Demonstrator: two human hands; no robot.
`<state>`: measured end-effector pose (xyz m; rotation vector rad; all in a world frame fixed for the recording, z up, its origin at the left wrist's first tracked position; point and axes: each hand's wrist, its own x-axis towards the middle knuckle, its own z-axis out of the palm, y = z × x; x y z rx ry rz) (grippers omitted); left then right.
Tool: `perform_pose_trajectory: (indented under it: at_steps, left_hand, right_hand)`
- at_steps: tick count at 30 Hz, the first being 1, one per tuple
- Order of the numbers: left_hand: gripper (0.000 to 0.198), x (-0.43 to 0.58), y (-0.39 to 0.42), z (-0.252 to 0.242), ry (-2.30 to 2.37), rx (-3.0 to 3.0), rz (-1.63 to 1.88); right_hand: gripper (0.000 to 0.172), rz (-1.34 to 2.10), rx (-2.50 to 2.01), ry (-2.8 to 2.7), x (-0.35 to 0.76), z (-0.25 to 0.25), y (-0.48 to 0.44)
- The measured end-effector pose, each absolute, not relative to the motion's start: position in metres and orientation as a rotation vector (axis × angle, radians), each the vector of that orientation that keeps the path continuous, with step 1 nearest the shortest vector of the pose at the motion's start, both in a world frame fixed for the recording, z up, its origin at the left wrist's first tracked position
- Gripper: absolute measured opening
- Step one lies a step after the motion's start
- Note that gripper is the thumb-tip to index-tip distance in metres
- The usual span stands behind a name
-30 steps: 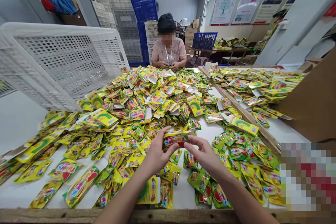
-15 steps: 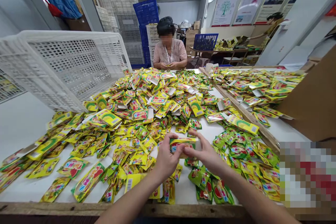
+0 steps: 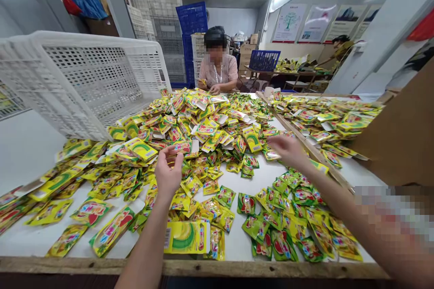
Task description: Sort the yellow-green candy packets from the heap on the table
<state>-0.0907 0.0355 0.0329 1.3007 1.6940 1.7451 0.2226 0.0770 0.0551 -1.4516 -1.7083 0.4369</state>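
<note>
My left hand (image 3: 168, 171) is over the near side of the pile, thumb and fingers apart. Its fingertips are at a small yellow-and-red carton (image 3: 185, 146) with a white open flap; whether they touch it I cannot tell. My right hand (image 3: 290, 151) is blurred by motion beside the wooden divider, above cartons at the pile's right side, its fingers too smeared to read. Between my arms lie yellow sachets (image 3: 212, 207) and green sachets (image 3: 256, 226) with watermelon pictures. A flat yellow carton (image 3: 186, 237) lies near the front edge.
A tilted white plastic crate (image 3: 101, 72) stands at the left. The wooden divider (image 3: 301, 137) separates more cartons (image 3: 342, 119) on the right, near a brown cardboard sheet (image 3: 400, 131). A wooden rim (image 3: 237, 268) borders the table. A co-worker (image 3: 219, 67) sits opposite.
The carton that both hands held is out of them. My left hand has moved left and up to the pile; my right hand has swung right toward the divider.
</note>
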Motion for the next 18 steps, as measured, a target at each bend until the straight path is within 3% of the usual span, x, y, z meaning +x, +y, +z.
perform_pose_trajectory:
  at_steps: [2,5,9,14,18]
  left_hand:
    - [0.034,-0.088,0.037,0.028,1.678,1.351,1.751]
    - [0.027,-0.082,0.037,0.019,1.664,1.475,1.686]
    - [0.023,-0.07,0.042,0.012,1.71,1.701,1.463]
    - [0.021,-0.044,0.065,0.009,1.77,2.242,0.791]
    - [0.024,-0.026,0.084,0.005,1.812,2.317,0.548]
  right_hand:
    - [0.012,0.434,-1.52,-2.074,0.191,0.037,0.081]
    - [0.027,0.346,-1.621,-2.372,0.146,0.012,0.092]
    - [0.029,0.308,-1.715,-2.342,0.121,-0.005,0.099]
    - [0.034,0.479,-1.63,-2.238,0.137,0.0,0.088]
    - [0.024,0.734,-1.538,-1.948,0.158,0.007,0.078]
